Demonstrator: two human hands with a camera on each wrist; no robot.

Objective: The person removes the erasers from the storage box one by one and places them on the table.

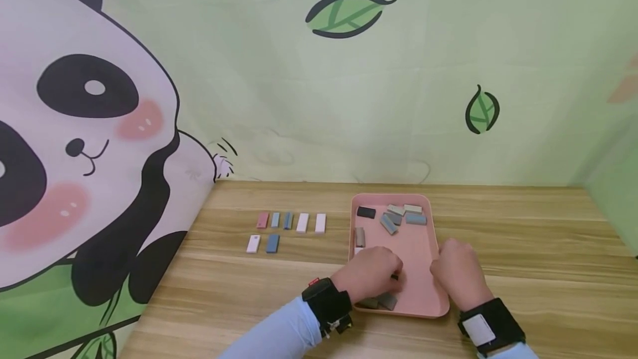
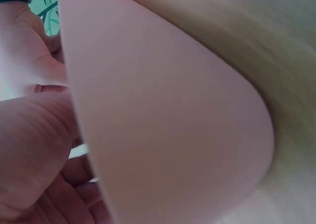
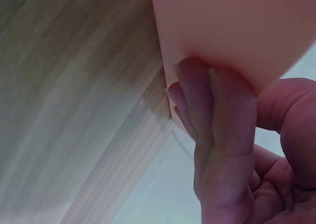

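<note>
A pink tray [image 1: 418, 270] on the table holds several small rectangular blocks. My left hand [image 1: 371, 271] reaches over its near left part with bent fingers, and a small dark block [image 1: 395, 277] shows at the fingertips. Part of that block is covered by the fingers. In the left wrist view the tray wall [image 2: 168, 105] hides the left fingertips. My right hand [image 1: 458, 270] grips the tray's right side; in the right wrist view its fingers [image 3: 232, 115] press the outer wall and the thumb is at the rim. Grey blocks [image 1: 387, 301] lie beneath the left hand.
Left of the tray, two rows of blocks stand on the wooden table [image 1: 299, 276], among them a red block [image 1: 262, 220], a blue block [image 1: 272, 243] and a white block [image 1: 320, 223]. A black block [image 1: 366, 213] lies in the tray's far left corner. Behind hangs a printed cloth [image 1: 279, 98].
</note>
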